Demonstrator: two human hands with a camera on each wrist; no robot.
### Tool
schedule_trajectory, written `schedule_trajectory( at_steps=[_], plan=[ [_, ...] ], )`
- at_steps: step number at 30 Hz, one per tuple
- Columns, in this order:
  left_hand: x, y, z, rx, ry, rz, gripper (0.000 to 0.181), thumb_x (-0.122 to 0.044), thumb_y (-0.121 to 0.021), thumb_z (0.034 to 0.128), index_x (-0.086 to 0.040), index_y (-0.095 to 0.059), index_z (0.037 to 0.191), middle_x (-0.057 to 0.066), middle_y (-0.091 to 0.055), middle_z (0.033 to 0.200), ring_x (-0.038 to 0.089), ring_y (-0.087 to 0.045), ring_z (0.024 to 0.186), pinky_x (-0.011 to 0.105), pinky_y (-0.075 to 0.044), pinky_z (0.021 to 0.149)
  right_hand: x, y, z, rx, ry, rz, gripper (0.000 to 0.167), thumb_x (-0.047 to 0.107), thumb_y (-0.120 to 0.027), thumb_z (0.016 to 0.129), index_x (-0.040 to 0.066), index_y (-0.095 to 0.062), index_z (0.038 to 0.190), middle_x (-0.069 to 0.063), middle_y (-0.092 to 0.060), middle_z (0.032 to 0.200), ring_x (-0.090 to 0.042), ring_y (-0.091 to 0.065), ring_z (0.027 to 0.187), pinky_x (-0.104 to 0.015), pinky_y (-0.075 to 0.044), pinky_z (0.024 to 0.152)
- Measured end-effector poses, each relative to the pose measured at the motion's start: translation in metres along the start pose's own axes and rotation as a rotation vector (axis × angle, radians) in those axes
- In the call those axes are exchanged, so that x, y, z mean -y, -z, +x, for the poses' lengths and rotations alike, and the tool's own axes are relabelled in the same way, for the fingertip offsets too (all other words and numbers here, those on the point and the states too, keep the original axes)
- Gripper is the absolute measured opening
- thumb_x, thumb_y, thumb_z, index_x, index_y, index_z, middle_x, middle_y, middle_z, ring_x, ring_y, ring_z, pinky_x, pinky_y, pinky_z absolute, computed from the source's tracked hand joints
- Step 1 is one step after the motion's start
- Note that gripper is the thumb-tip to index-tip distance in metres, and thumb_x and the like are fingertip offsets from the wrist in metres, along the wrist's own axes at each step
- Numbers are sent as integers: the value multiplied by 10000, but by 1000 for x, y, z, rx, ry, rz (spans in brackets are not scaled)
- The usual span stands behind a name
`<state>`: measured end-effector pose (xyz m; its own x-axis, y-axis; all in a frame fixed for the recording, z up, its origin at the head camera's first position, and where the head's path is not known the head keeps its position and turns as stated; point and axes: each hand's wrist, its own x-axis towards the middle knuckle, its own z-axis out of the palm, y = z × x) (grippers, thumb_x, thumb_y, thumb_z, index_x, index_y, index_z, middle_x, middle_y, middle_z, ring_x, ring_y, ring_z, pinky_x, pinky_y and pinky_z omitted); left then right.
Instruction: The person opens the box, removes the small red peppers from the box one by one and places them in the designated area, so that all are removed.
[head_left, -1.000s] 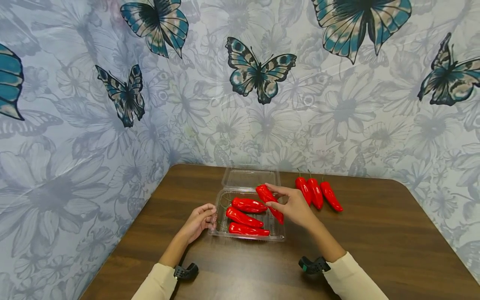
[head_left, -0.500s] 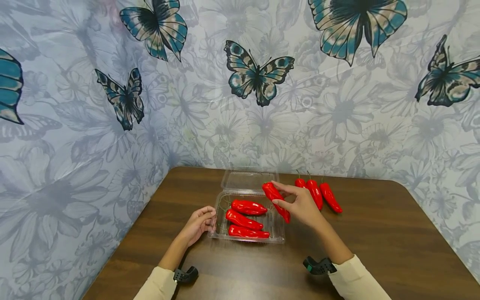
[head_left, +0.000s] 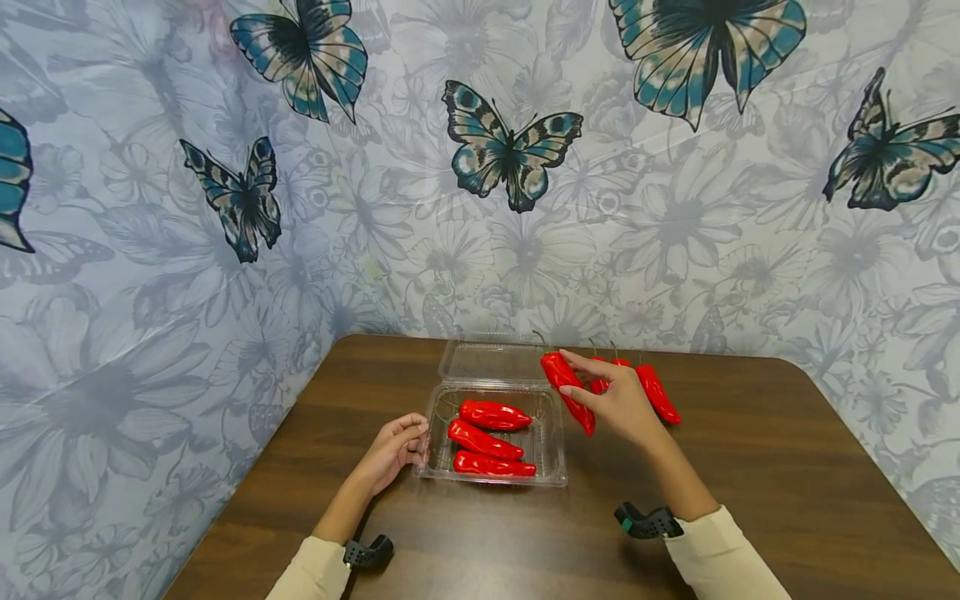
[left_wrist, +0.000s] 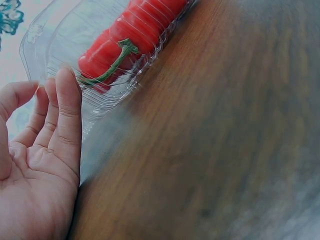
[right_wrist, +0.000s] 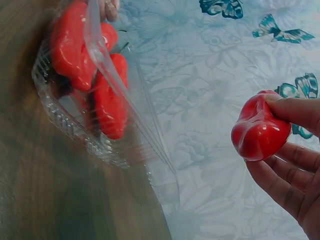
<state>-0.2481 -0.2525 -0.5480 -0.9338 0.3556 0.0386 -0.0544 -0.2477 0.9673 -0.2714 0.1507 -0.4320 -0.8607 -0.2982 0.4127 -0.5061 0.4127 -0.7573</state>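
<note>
A clear plastic container [head_left: 551,433] with its lid laid back holds three red peppers [head_left: 486,439], lying side by side. My left hand [head_left: 392,450] pinches the container's left rim between thumb and fingers; in the left wrist view the fingertips [left_wrist: 64,80] meet the clear edge near a green pepper stem [left_wrist: 117,62]. Just beyond the container's right side, my right hand [head_left: 618,404] pinches another red pepper [head_left: 568,392] above the table. The right wrist view shows this pepper [right_wrist: 260,130] end-on between thumb and fingers.
More red peppers [head_left: 657,395] lie on the table to the right, partly hidden behind my right hand. The open lid [head_left: 487,360] lies toward the table's back edge. A patterned butterfly wall covering [head_left: 675,250] rises behind the brown table [head_left: 750,467].
My right hand has carried its pepper rightward, from over the container's right part to outside its right side. My left hand has stayed at the left rim.
</note>
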Motion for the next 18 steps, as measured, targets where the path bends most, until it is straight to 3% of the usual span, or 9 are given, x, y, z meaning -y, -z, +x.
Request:
schedule_trajectory(
  at_steps=[8,12,18],
  plan=[
    [0,0,0,-1,1,-2,123,-78,-453,1074,-72,-569,1034,2,-595,784,130,-638,637,249,-570,575,2,12,-1,-24,-69,54,529,246,-820,877,271,-647,1376,-73,-707,1230,-294,-696,913,-343,-607,602],
    [-1,0,-1,-14,15,1,122,-81,-453,1076,-66,-566,1031,9,-593,777,139,-636,630,252,-569,574,1,17,-1,-40,-95,38,520,273,-813,884,286,-645,1377,-78,-702,1234,-298,-681,908,-332,-604,615],
    [-3,-1,-1,-21,29,0,115,-81,-453,1076,-57,-556,1032,12,-585,772,139,-633,626,256,-567,573,-3,24,0,-71,-76,13,500,243,-803,895,208,-654,1371,-130,-705,1232,-313,-683,942,-293,-605,681]
  ],
)
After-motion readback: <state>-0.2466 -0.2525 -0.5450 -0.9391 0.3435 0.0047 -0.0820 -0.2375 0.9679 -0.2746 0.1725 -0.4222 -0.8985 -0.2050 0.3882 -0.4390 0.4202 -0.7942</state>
